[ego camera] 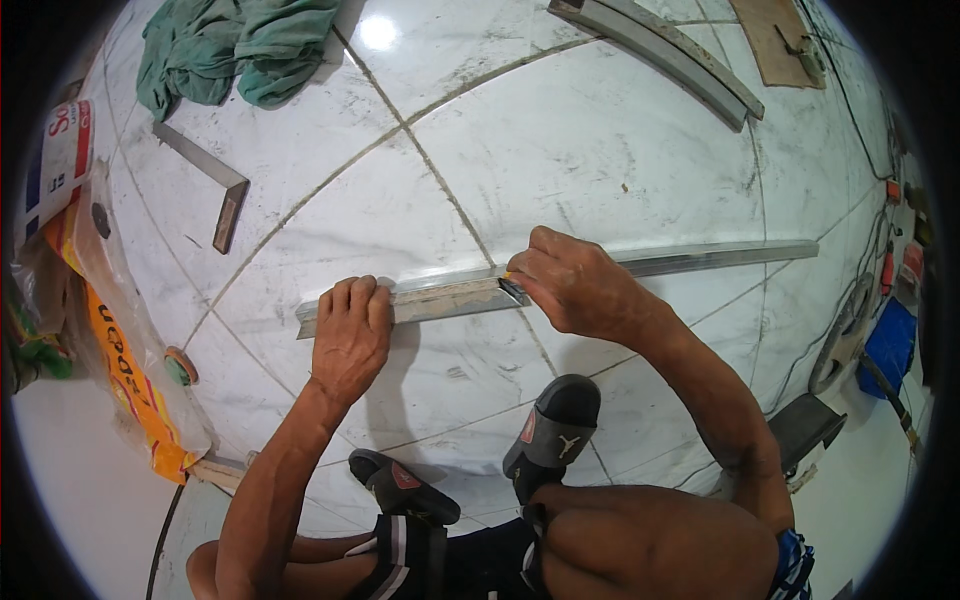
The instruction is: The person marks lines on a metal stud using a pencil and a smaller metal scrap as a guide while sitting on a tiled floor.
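A short mitre-ended strip (450,301) with a rough beige face lies on the tiled floor in front of me. My left hand (349,330) presses its left part down, fingers curled over the edge. Against its far side runs a long shiny metal profile (720,258), reaching well to the right. My right hand (577,285) is at the strip's angled right end (513,291), thumb and fingers pinched together. A small yellow object (508,276) shows at those fingertips; most of it is hidden, so I cannot tell its kind.
A green cloth (232,52) and an angled metal piece (217,180) lie far left. Two metal strips (660,60) and a brown board (772,41) are far right. Plastic sacks (127,375) line the left side. Cables (855,112) and a blue object (889,349) are at right.
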Tool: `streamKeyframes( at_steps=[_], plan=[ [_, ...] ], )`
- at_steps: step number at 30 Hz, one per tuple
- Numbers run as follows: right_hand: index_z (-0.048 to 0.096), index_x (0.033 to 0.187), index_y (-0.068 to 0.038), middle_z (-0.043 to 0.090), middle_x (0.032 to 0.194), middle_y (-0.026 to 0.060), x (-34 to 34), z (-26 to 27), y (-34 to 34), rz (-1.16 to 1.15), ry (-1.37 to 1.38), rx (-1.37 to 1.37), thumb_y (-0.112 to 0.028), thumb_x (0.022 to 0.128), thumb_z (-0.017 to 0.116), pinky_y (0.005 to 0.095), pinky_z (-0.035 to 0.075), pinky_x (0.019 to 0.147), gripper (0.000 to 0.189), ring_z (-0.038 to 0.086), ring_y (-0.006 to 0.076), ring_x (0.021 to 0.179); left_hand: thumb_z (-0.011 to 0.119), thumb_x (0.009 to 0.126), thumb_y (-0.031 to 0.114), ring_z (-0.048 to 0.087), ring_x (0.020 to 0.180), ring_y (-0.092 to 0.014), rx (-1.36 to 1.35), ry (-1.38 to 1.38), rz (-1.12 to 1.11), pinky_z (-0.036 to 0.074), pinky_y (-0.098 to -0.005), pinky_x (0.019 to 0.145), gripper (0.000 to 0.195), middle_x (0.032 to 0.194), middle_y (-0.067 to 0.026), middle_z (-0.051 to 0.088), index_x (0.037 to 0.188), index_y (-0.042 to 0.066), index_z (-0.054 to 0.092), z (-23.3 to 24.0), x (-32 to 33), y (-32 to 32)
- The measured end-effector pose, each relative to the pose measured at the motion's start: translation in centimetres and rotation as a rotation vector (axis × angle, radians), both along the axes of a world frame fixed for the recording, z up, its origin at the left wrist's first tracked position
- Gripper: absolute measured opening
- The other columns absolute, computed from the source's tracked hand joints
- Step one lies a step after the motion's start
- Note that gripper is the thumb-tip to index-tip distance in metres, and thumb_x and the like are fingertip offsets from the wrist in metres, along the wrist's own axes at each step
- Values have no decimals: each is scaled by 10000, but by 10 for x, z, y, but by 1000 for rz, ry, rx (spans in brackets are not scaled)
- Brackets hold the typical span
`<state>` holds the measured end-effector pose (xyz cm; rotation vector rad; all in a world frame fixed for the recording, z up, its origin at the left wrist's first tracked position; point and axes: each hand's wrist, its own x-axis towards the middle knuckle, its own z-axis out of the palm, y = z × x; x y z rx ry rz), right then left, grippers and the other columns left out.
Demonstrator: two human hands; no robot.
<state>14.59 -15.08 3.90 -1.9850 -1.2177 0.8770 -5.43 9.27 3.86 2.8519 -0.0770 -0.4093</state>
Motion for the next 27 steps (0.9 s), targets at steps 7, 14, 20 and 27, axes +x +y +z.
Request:
streamKeyframes(
  at_steps=[7, 14, 20, 27],
  plan=[
    [635, 882, 37, 594, 841, 172, 0, -5, 0, -50, 60, 31, -71, 924, 686, 398, 557, 641, 126, 660, 321, 719, 631, 872, 82, 523, 1138, -351, 2, -5, -8, 428, -476, 974, 352, 1198, -184, 537, 1189, -34, 530, 0, 1, -1],
    [637, 885, 41, 601, 845, 175, 2, -1, 3, -42, 85, 13, -69, 921, 689, 398, 555, 636, 126, 662, 324, 720, 629, 877, 88, 522, 1141, -351, 19, -3, -13, 424, -475, 979, 353, 1201, -189, 534, 1191, -35, 525, 0, -1, 0],
    [649, 907, 43, 603, 852, 177, 3, -7, 1, -25, 82, -9, -80, 925, 681, 410, 550, 648, 128, 665, 327, 737, 627, 880, 93, 526, 1142, -347, 7, -2, -10, 427, -472, 973, 351, 1208, -183, 537, 1191, -34, 528, 0, 1, 0],
    [647, 911, 31, 595, 844, 164, 3, -4, 1, -47, 106, 1, -81, 932, 671, 414, 547, 657, 116, 660, 325, 733, 625, 875, 90, 530, 1142, -342, 12, -4, -10, 427, -469, 976, 348, 1207, -180, 539, 1187, -32, 530, 1, 1, -1]
  ],
)
